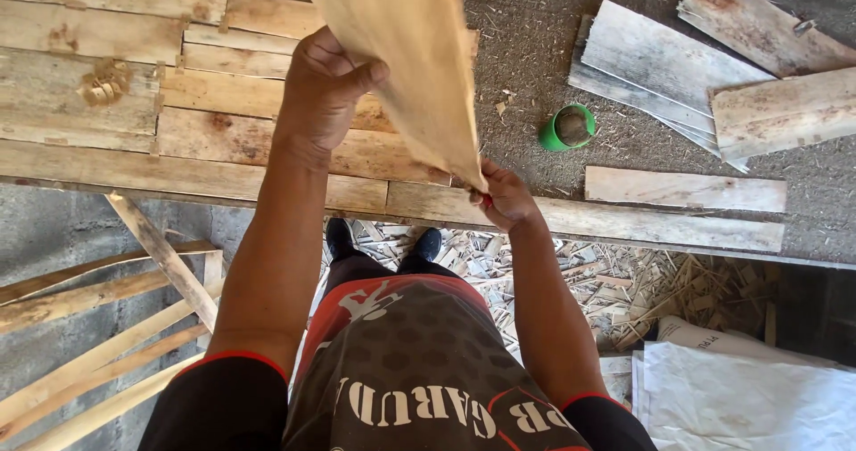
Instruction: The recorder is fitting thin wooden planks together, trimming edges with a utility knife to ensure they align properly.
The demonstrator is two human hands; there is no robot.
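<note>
Left hand [323, 90]: grip closed on the left long edge of a pale wooden board [406, 54], thumb pressed across the near face, fingers wrapped behind and hidden. Right hand [504, 197]: grip closed on the board's near lower corner, fingertips pinching the tip; something small and red showed at the fingers, too small to identify.

Board held in the air, tilted, clear of the worktop [80, 157]. Its long axis ran from the right hand's corner, near and right, up and away to the far left, passing out of the top of the view, so the far end was not seen. From the left grip the bulk of the board lay to the right and farther off; from the right grip all of it lay up and to the far left. The left hand sat farther along the length, the right hand at the very end. Board face slightly blurred.

Below: the worktop of rough pallet planks on the left, sawdust-covered surface to the right. A green cup [567, 127] lay on its side just right of the board, apart from both hands. Weathered grey planks [664, 67] were stacked at far right; a single short plank [685, 189] lay nearer. Under the worktop edge, wood offcuts [624, 290], thin strips [98, 362] at left, a white sack [749, 397] at near right.
</note>
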